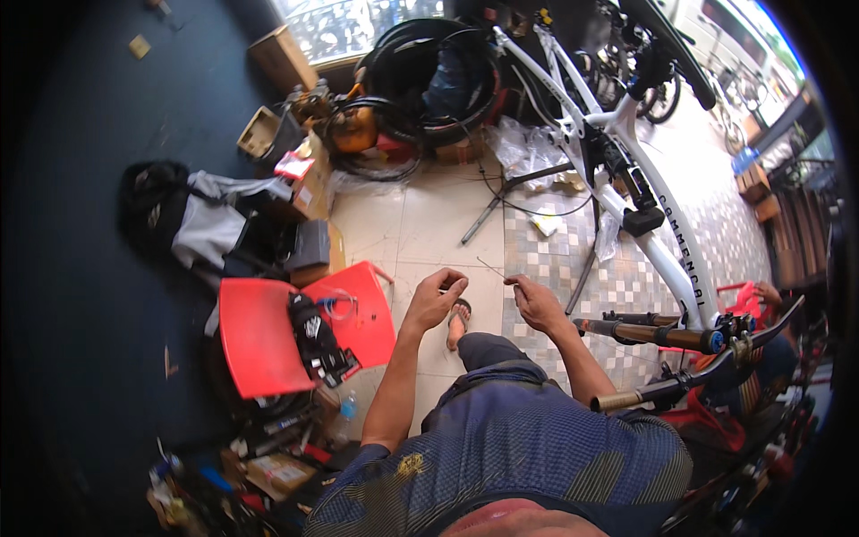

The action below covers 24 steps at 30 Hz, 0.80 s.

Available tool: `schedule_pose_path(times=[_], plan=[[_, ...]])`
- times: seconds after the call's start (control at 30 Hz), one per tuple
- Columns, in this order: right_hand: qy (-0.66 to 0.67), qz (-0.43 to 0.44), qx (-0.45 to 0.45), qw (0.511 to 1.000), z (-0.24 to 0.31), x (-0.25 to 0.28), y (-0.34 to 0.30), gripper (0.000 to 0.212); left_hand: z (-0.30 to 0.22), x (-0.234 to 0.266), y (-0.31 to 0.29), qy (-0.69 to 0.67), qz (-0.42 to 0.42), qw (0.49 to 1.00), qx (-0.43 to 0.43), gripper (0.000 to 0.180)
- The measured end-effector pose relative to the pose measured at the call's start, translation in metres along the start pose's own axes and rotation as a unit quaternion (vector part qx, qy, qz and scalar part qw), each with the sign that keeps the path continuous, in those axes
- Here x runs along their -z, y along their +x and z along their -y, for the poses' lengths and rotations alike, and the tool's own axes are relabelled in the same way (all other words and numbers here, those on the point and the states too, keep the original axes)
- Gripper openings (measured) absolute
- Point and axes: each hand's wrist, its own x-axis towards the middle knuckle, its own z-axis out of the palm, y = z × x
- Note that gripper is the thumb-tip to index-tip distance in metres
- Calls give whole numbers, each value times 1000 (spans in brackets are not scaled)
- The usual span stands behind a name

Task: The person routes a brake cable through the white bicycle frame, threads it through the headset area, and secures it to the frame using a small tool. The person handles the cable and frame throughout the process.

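Note:
My left hand [437, 297] is raised in front of me over the tiled floor, fingers curled and the thumb pressed toward them. Whatever lies between those fingertips, if anything, is too small to tell. Level with it, my right hand [537, 304] pinches one end of a thin dark rod [490, 268], like a stiff wire, which points up and left with its far tip free. A white bicycle frame [667, 255] stands tilted to the right of my right hand, with a bronze-coloured fork leg [658, 334] and a handlebar [689, 378] near my right forearm. Neither hand touches the bicycle.
A red chair [259, 336] at my left carries a black glove-like item [315, 336] and a thin coiled cable [340, 306]. Tyres [429, 54] and boxes [309, 192] crowd the far wall. Stand legs [488, 215] cross the floor ahead. Another person's hand [767, 293] shows at far right.

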Motion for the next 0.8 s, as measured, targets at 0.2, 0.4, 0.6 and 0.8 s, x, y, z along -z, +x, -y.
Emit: schedule_pose_path(times=[0.2,0.4,0.6,0.8], plan=[[15,-87,-99,991,10,10,61,24,-32,39,123,82,142,986,-20,27],[-22,-170,-175,970,30,28,119,26,-22,85,246,81,193,976,-60,30],[24,-232,-241,942,64,15,209,26,-7,143,348,68,255,964,-20,32],[6,-304,-155,940,74,10,324,19,-49,212,467,143,259,950,-101,28]])
